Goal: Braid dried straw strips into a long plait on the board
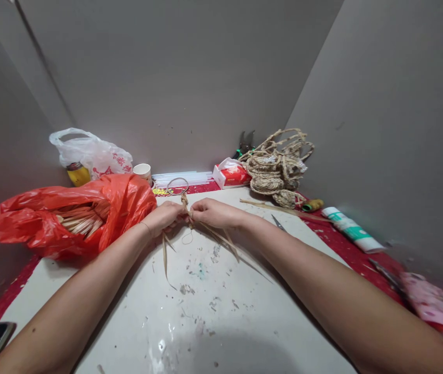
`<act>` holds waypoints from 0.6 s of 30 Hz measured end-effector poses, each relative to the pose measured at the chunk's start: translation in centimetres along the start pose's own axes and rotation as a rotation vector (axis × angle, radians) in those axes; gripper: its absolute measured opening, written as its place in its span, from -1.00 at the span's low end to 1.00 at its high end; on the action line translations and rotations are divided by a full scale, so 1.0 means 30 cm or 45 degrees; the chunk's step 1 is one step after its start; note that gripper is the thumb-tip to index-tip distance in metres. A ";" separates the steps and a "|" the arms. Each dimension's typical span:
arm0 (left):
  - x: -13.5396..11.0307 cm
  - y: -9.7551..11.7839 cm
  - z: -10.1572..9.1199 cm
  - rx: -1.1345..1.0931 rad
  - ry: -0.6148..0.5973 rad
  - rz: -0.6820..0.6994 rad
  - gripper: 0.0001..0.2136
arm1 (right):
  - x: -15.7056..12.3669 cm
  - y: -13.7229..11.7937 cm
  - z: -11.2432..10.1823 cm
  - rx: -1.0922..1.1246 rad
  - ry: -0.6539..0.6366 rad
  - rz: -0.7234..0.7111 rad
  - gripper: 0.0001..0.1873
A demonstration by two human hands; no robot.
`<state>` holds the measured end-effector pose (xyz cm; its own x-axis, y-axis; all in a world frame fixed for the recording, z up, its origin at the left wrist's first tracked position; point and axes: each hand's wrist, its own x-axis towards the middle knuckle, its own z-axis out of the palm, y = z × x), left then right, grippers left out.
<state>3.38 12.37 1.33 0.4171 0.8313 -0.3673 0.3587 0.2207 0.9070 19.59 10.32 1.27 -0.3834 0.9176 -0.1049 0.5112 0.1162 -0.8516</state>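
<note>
Both of my hands meet over the white board [206, 332], with a short braid of dried straw [184, 200] between them. My left hand [169, 215] is closed on the braid from the left. From the right, my right hand [211, 212] pinches the straw strands near the same spot. Loose straw strands [221, 238] fan out below the right hand, and a few thin ones hang under the left. A thin ring [177, 186] stands just behind the braid's upper end. My fingers partly hide where the strands cross.
At left lies a red plastic bag [128, 202] of straw. Behind are a white bag [89, 153], a paper cup [142, 170] and a tissue pack [231, 174]. Coiled straw braids [266, 184], scissors [278, 223] and a green-white roll [352, 228] sit at right.
</note>
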 end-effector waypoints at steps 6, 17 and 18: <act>-0.009 -0.010 0.003 -0.193 -0.176 -0.027 -0.83 | 0.011 0.008 0.009 -0.337 0.180 -0.105 -0.84; -0.001 -0.031 0.034 -0.324 -0.075 0.045 -0.83 | -0.048 -0.086 -0.012 -0.517 0.118 0.048 -0.80; -0.001 -0.032 0.034 -0.376 -0.089 0.047 -0.82 | -0.049 -0.090 0.002 -0.533 0.114 0.039 -0.80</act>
<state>3.88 11.62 0.26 0.4853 0.8068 -0.3370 0.0884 0.3382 0.9369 18.72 8.63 3.70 -0.3046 0.9502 -0.0659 0.7965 0.2162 -0.5646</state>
